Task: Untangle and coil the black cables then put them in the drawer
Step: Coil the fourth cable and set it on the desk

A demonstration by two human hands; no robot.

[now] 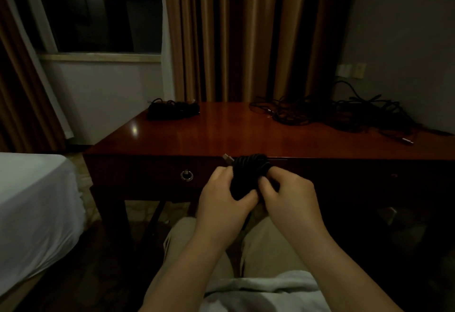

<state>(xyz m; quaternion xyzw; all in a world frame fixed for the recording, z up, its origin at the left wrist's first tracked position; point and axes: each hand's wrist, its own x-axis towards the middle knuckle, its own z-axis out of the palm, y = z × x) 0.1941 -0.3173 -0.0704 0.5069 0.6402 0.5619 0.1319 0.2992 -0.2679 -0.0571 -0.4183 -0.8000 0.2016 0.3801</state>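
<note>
White bedding [32, 203] fills the left edge, its corner just short of the desk's left leg, with a narrow strip of patterned floor between them. Behind it a dark window [98, 9] sits between curtains [234, 33], and the wall below the sill stands behind the desk's left end.

On the polished wooden desk [221, 134], a coiled bundle of black cable [173, 109] lies at the far left corner, close to the back edge. The wide middle of the desktop runs bare and glossy from back edge to front edge.

Below the front edge, the drawer front [147, 176] is closed, its ring pull [186, 175] just left of my hands.

My left hand [222, 201] grips the black cable coil [248, 176] I hold in front of the drawer, thumb curled across its lower part. A metal plug [228, 158] sticks out at the coil's top left, level with the desk's front edge. My right hand [286, 195] pinches the coil's right side, fingers bent in against it. Both hands are above my knees, apart from the desk.

Further right, a loose tangle of black cables [332, 112] sprawls over the far right of the desktop, one plug end [407, 141] trailing toward the right edge. Wall sockets [350, 70] sit above it.
</note>
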